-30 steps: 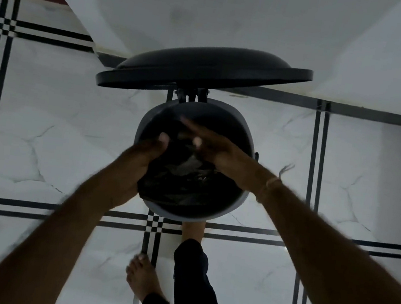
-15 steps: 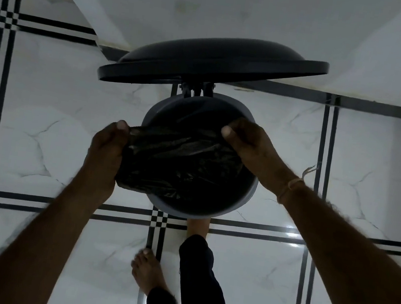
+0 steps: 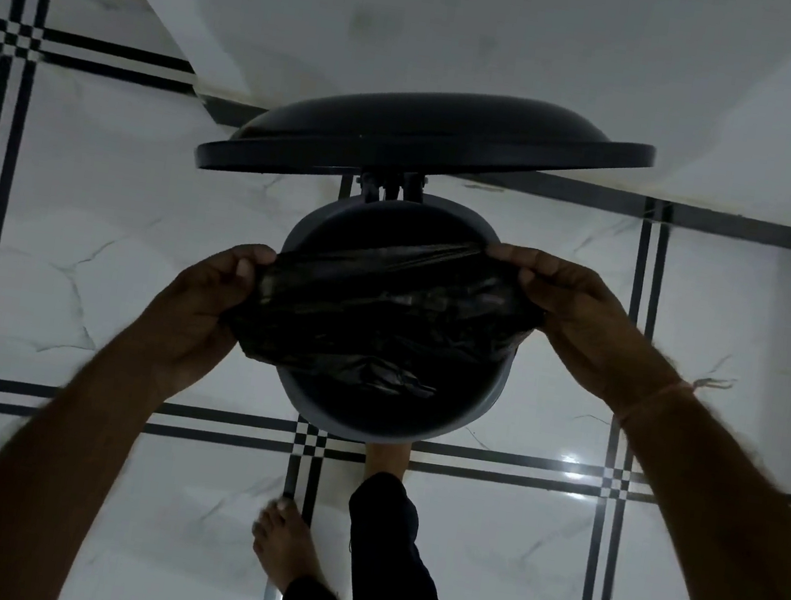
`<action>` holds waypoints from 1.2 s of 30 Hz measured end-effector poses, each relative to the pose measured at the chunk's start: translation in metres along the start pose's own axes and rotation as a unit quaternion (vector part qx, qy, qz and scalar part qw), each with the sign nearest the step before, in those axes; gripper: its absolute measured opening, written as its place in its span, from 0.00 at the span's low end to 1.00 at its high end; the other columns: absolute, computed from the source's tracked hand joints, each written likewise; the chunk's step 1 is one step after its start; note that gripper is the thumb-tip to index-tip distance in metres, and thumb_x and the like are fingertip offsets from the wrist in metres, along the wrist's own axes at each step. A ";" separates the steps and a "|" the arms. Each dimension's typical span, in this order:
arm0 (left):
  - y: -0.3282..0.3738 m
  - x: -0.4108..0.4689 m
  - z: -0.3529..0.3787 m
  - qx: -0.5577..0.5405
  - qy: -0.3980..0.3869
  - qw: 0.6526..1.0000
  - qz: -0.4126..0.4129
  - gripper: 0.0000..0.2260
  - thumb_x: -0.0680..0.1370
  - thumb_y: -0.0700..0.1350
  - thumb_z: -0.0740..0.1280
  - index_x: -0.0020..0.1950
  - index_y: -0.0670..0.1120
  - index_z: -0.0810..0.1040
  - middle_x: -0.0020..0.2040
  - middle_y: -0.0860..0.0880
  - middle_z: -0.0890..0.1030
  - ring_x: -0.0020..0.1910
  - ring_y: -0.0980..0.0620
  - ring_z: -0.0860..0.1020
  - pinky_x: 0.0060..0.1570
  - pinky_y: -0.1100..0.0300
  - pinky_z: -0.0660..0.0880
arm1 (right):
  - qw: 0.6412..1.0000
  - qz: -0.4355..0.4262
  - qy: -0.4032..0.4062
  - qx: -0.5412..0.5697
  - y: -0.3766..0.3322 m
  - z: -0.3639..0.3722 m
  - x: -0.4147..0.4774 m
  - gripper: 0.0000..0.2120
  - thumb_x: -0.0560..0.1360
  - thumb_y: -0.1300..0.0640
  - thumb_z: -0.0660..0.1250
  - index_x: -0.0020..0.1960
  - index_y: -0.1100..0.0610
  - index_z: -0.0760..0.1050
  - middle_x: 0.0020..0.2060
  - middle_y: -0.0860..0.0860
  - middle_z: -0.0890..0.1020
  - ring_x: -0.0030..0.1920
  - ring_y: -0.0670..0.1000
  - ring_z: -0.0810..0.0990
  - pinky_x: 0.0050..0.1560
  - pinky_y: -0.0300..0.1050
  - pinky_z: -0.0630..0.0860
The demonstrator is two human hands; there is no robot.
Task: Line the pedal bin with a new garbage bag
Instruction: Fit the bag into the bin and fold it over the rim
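Two bare hands stretch a black garbage bag (image 3: 380, 318) across the mouth of a round grey pedal bin (image 3: 385, 214). The left hand (image 3: 207, 304) grips the crinkled, glossy film at the bin's left rim, fingers curled round a bunched fold. The right hand (image 3: 574, 315) pinches the taut upper edge at the right rim, fingers bent over it. Wrinkled plastic covers most of the opening, its near part sagging inside the smooth rim. A domed dark lid (image 3: 426, 136) stands raised on its hinge behind the bin. One bare foot (image 3: 386, 456) reaches under the bin's near edge; the other foot (image 3: 285, 548) rests on glossy marble-patterned floor tiles (image 3: 90, 216) crossed by black stripes. A thin thread (image 3: 670, 392) circles the right wrist.
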State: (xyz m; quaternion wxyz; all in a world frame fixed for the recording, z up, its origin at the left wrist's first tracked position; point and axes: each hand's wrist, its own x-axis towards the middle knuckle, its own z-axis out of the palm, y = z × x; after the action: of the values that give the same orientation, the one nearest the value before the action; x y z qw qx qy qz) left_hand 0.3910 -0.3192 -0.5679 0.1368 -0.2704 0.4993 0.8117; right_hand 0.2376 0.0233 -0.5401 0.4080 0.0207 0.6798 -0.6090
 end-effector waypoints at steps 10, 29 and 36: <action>0.018 0.025 0.010 0.141 -0.031 0.988 0.048 0.19 0.82 0.40 0.60 0.72 0.41 0.73 0.69 0.46 0.80 0.69 0.50 0.77 0.65 0.59 0.75 | 0.989 -0.067 0.040 -0.128 -0.006 0.000 0.032 0.23 0.82 0.59 0.61 0.77 0.56 0.69 0.72 0.54 0.76 0.73 0.54 0.74 0.73 0.57 0.71; -0.009 0.069 -0.009 0.098 0.032 0.993 -0.058 0.16 0.84 0.39 0.60 0.55 0.51 0.86 0.52 0.51 0.88 0.50 0.55 0.86 0.44 0.64 0.81 | 0.988 0.048 0.000 -0.148 0.020 -0.018 0.067 0.29 0.83 0.40 0.55 0.50 0.63 0.83 0.41 0.55 0.87 0.44 0.52 0.87 0.43 0.43 0.81; -0.050 0.025 -0.020 -0.052 0.160 0.981 -0.102 0.10 0.77 0.44 0.71 0.58 0.44 0.82 0.50 0.44 0.84 0.45 0.47 0.82 0.44 0.55 0.80 | 0.995 0.033 0.063 0.069 0.066 -0.025 0.018 0.18 0.83 0.55 0.62 0.62 0.70 0.77 0.47 0.61 0.83 0.45 0.56 0.81 0.45 0.48 0.77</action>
State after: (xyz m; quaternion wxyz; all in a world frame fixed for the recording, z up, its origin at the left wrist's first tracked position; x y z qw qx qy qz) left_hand 0.4009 -0.3145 -0.6263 0.1227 -0.4525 0.4416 0.7650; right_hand 0.2469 0.0524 -0.6062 0.3824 0.1096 0.6591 -0.6382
